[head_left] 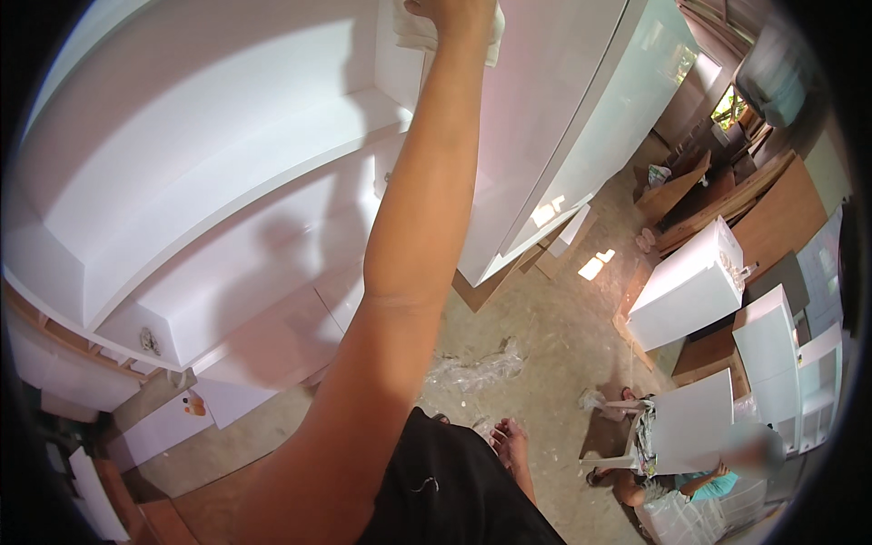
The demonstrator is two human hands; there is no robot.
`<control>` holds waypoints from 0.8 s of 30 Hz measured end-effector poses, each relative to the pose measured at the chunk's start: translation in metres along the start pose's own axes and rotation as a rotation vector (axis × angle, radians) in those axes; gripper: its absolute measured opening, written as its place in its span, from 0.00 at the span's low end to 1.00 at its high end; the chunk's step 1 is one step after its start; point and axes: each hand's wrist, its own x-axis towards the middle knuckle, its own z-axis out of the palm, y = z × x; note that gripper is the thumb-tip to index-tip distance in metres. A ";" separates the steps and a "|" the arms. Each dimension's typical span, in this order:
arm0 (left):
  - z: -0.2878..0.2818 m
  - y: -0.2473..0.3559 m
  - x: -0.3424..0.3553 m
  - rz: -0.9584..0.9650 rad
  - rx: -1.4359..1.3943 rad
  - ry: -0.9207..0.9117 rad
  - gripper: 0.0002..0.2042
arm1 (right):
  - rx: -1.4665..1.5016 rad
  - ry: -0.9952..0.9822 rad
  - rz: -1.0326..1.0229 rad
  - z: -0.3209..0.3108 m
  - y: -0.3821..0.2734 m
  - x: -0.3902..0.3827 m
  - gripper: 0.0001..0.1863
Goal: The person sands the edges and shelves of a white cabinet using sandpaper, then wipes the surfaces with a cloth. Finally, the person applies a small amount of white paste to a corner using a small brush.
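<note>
At the white shelved cabinet point(200, 100), I see the white cloth point(414, 34) under my left hand point(454, 13), its grip apparently closed on it, while my right hand point(510, 443), loosely open, hangs farther away.

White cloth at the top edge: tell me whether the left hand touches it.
Touching. The head view shows the left hand laid on the white cloth, which shows on both sides of the wrist.
</note>
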 end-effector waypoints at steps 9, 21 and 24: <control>-0.002 -0.004 -0.020 0.256 0.241 -0.034 0.20 | -0.042 -0.029 0.073 -0.013 0.018 0.004 0.16; -0.020 -0.013 -0.032 0.320 0.568 -0.218 0.30 | -0.051 -0.044 0.061 -0.004 0.019 0.011 0.15; -0.008 0.001 -0.028 0.258 0.525 -0.257 0.32 | -0.068 -0.064 0.063 0.002 0.016 0.008 0.14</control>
